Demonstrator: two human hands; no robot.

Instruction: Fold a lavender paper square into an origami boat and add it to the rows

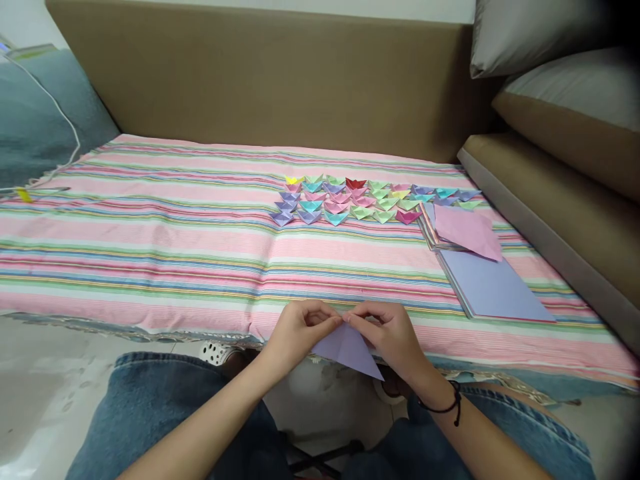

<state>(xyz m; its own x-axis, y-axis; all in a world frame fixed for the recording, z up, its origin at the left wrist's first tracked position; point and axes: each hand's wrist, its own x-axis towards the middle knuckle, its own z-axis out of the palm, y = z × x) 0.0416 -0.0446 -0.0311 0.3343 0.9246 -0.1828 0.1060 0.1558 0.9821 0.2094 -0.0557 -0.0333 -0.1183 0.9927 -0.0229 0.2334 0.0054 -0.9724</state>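
Lilac paper [346,351] is held between the two hands, in front of the near edge of the striped cloth [150,250]. Its upper edge is pinched by left hand [301,328] and right hand [393,328], thumb against forefinger on each; both grips are narrow and the fingertips are nearly brought together. Below the pinch the sheet is left hanging free, one sharp corner pointed down toward the right wrist. A faint line, probably a crease, is seen running down from the fingertips; how many layers are pinched cannot be told.

Handling, as judged: very light, thin, crisp enough for a fold to be kept, easily bent if pressed mid-panel. Little slip is expected from matte paper, though layers could be slid out of line. Tearing or crushing is most to be feared at the points. Hold is best taken at edges and creased corners, with flat finger pads and light pressure; the loose lower corner could be steadied by either hand.

Beyond both hands, rows of small folded paper pieces [336,219] are set out on the cloth. Beyond and right of the right hand, pink sheets [470,231] are stacked, with a lavender stack [495,285] placed nearer.
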